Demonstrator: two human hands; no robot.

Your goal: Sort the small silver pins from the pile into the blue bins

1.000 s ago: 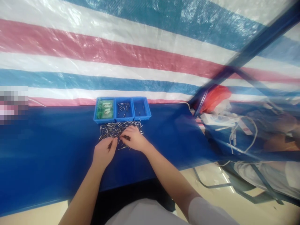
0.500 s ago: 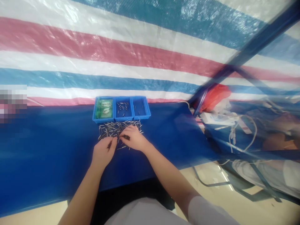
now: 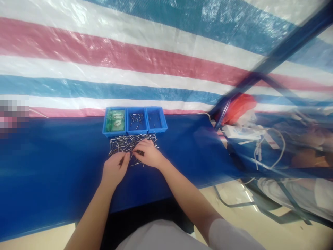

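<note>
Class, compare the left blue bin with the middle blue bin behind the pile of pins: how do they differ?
The left bin holds green and pale pieces that cover its floor; the middle bin holds a few scattered small metal pins, with blue floor showing. The left bin ends the row; the middle bin has neighbours on both sides. Both are blue, open-topped and alike in size.

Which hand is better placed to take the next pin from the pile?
Probably the right hand: it rests on the pile of pins, fingers among them. The left hand sits at the near edge, its grip seemingly already pinching a pin.
</note>
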